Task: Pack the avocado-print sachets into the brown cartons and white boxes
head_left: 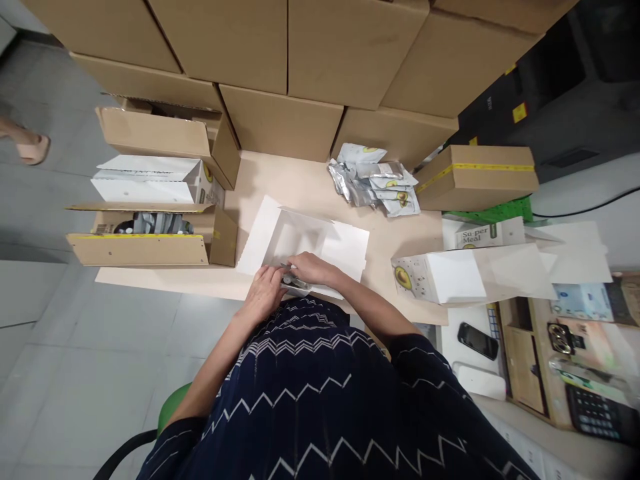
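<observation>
Close to my body, at the front of the table, both hands meet over a small silvery packet (296, 285), its far side partly covered by my fingers. My left hand (265, 291) is closed around the packet's left side. My right hand (309, 268) has its fingers bent together at the top edge, and their tips are partly hidden. Just beyond and under the hands lies an open white carton (345, 245) with its flaps spread. The inside of the carton shows only as pale, shaded cardboard.
Silver avocado-print pouches (373, 179) are piled at the back. An open brown box (135, 250) with packets stands left, near a white carton (145, 180). A printed carton (450, 277) lies right, before a taped box (480, 177). Stacked boxes (280, 123) line the back.
</observation>
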A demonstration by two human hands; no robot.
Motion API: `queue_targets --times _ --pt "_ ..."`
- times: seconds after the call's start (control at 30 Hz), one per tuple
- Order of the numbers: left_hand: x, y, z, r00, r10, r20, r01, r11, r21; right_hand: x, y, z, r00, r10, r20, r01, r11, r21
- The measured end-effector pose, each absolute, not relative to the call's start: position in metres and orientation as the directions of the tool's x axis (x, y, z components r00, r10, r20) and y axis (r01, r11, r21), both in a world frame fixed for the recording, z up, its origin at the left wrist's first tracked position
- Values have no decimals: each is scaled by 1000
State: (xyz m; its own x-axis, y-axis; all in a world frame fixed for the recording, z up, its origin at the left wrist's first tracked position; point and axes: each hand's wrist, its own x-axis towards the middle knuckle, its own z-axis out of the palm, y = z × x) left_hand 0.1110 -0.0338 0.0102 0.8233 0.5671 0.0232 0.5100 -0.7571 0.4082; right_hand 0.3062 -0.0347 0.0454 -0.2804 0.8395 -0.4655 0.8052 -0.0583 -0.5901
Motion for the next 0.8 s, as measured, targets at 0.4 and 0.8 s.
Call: queue_targets --times 0.4,0.8 --pt "113 -36 11 830 550 91 489 -796 356 307 -37 54 -418 760 -498 775 12 -632" --pt "111 -38 8 871 491 8 472 -843 259 335 -43 78 -387 868 -310 524 -70 -849"
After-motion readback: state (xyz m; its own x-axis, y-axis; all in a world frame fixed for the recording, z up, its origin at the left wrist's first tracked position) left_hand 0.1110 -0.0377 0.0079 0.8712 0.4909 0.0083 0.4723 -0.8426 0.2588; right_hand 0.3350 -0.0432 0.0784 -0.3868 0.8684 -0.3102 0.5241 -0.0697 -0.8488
